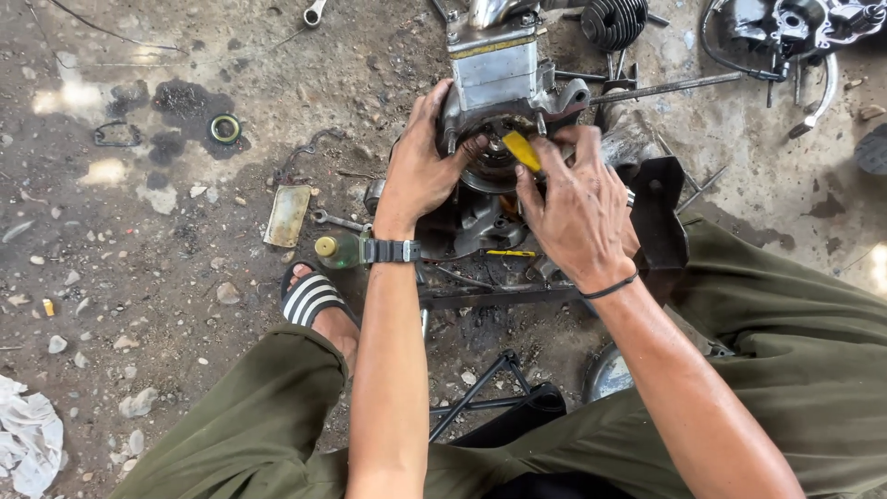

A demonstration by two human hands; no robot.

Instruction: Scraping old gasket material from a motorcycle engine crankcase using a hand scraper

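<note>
Two bare hands work on one small engine block set on oily ground.

Nearest, two knees in olive trousers frame the view, with one foot in a striped sandal (312, 300) beside the left forearm and one black folding stand (490, 393) between the legs. The left hand (420, 166), a black wristwatch (393, 250) on its wrist, lies against the engine block (499, 83), its fingers curled over the casing's edge above the round opening. The right hand (577, 208), with one thin black band (610, 288) at the wrist, has its fingers closed around one yellow-handled tool (522, 151) pointed into that opening. Left of the block lie one small bottle with a yellow cap (334, 249), one flat metal plate (287, 215) and one wrench (337, 220). Farther off sit one green-rimmed ring (224, 127), one finned cylinder (614, 20) and one long steel rod (665, 88).
</note>
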